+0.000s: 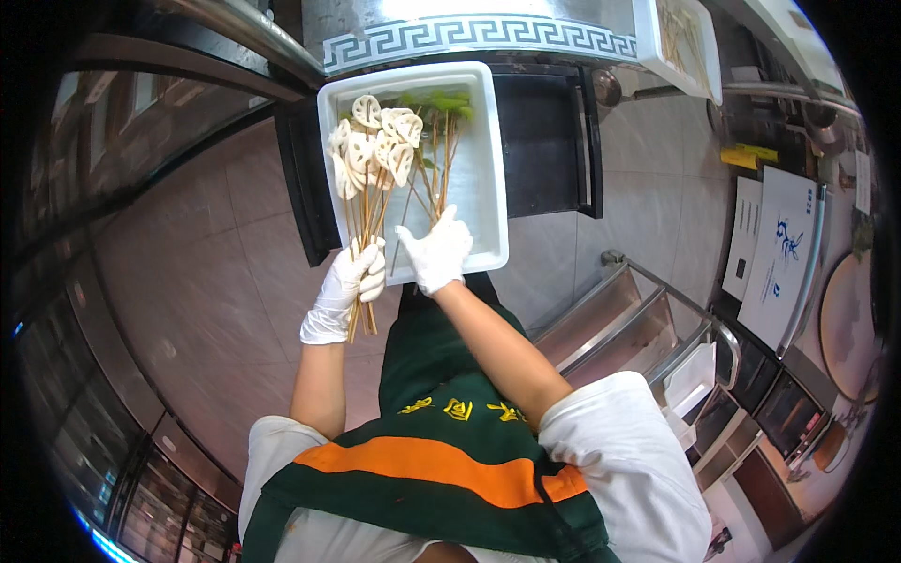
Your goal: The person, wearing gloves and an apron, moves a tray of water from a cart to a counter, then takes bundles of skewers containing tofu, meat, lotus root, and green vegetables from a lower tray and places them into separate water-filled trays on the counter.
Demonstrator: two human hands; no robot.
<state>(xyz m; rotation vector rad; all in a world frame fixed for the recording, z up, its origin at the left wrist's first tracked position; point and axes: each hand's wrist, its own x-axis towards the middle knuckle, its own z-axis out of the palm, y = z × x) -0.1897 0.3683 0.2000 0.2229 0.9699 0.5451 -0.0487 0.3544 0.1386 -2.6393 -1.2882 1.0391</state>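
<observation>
My left hand [355, 274], in a white glove, grips a bundle of wooden skewers [366, 218] by their lower shafts. Lotus root slices [362, 151] are threaded on the far ends, over the left side of a white plastic tub [502, 211]. The skewers' bare ends stick out below my fist. Over the near part of the tub is my gloved right hand [440, 250], thumb and fingers spread. Its fingertips are at the lower ends of skewers bearing green leaves [447, 104]; whether they touch is unclear. Those skewers lean in the tub's far right part.
Beyond the tub runs a steel counter [450, 10] with a patterned border. Another white tub [676, 49] with skewers stands at its right end. An open black drawer or cabinet [542, 144] is right of my tub. A metal rack [633, 317] stands at right.
</observation>
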